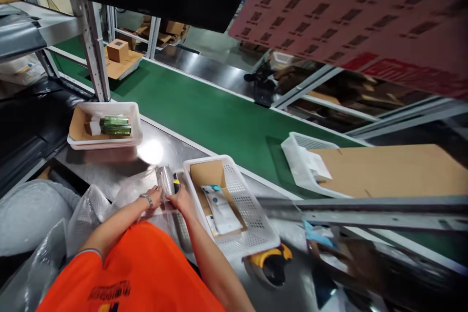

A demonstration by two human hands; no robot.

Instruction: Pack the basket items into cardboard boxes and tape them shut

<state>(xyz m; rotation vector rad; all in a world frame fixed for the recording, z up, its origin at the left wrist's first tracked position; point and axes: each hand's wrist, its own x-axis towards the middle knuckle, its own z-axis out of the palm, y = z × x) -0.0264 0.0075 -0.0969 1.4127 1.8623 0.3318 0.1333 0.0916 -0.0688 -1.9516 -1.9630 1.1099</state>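
Orange work shirt [127, 273] fills the bottom edge of the view. At far left, a grey padded bag [29, 217] slumps beside the bench, and farther out a white tray [104, 139] on the steel table [109, 165] holds a cardboard insert [82, 124] and two green cylinders [115, 126]. The left hand [151, 197], a metal bracelet [146, 199] at its wrist, presses its fingers onto a clear bubble wrap sheet [144, 190]. Right beside it, the right hand [181, 200] curls against a silver cylinder [165, 180] lying in that sheet; whether either hand truly pinches cannot be told. Just right stands a white perforated basket [234, 209] holding a printed leaflet [219, 209], with a yellow-and-black device [270, 263] below it and a green conveyor belt [204, 107] beyond.
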